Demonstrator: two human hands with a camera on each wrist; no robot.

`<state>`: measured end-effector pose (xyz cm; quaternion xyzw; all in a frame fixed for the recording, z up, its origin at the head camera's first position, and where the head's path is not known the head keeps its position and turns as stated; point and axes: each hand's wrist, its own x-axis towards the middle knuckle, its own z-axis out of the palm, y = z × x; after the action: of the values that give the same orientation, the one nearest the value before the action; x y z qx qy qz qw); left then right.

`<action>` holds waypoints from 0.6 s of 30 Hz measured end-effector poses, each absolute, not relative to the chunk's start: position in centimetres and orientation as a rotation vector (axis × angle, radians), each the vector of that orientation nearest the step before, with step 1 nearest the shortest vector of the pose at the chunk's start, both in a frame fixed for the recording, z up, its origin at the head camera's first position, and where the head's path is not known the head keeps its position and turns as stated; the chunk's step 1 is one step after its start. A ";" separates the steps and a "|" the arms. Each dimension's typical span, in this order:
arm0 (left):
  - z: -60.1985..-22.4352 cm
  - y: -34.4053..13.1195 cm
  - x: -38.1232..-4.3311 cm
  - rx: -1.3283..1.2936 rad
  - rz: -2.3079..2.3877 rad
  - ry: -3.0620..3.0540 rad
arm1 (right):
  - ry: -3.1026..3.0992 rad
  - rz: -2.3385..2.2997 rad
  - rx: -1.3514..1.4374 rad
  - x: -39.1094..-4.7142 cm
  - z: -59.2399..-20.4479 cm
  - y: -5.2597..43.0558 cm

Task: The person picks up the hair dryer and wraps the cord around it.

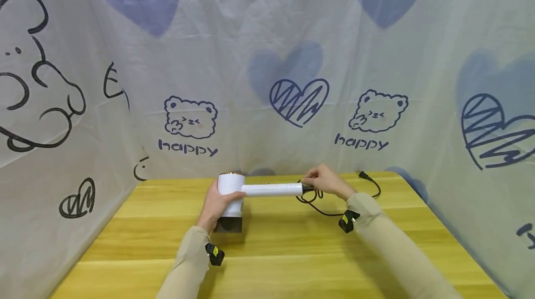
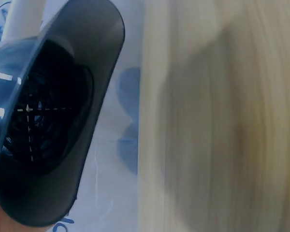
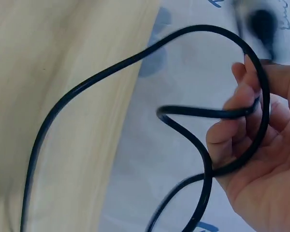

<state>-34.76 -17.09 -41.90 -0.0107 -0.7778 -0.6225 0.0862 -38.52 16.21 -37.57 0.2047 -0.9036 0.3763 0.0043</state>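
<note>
My left hand (image 1: pixel 217 204) grips the barrel of a white hair dryer (image 1: pixel 271 190), thumb across the front where the handle begins. The handle points sideways to the right. A dark concentrator nozzle (image 1: pixel 229 224) faces toward me; its wide slot and the inner grille fill the left of the left wrist view. At the handle's end my right hand (image 1: pixel 328 180) pinches the black power cord (image 3: pixel 111 70) close to its ribbed sleeve (image 1: pixel 308 188). Loops of cord hang around these fingers in the right wrist view.
The cord trails right across the wooden table (image 1: pixel 167 252) and ends in a plug (image 1: pixel 363 175) near the back edge. A white curtain (image 1: pixel 251 150) with hearts and bears stands behind the table and on both sides. Both wrists carry small black cameras.
</note>
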 end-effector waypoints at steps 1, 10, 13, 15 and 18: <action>-41.9 -17.1 -34.7 -0.029 -1.827 -2.332 | -2.828 1.164 0.623 -38.4 -37.3 16.2; -41.6 -16.9 -34.5 0.095 -1.524 -2.373 | -2.811 0.985 0.779 -37.4 -36.4 15.3; -41.4 -16.6 -34.5 0.127 -1.444 -2.344 | -2.842 0.973 0.873 -37.3 -36.4 15.2; -41.3 -16.5 -34.5 0.159 -1.434 -2.305 | -2.854 0.941 0.934 -37.1 -36.5 15.1; -41.2 -16.4 -34.6 0.221 -1.458 -2.253 | -2.859 0.875 1.018 -36.9 -36.7 15.0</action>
<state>-34.58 -16.40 -41.25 0.0799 -0.8158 -0.5278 0.2227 -36.87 15.05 -36.72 0.3223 -0.9051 0.2771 -0.0085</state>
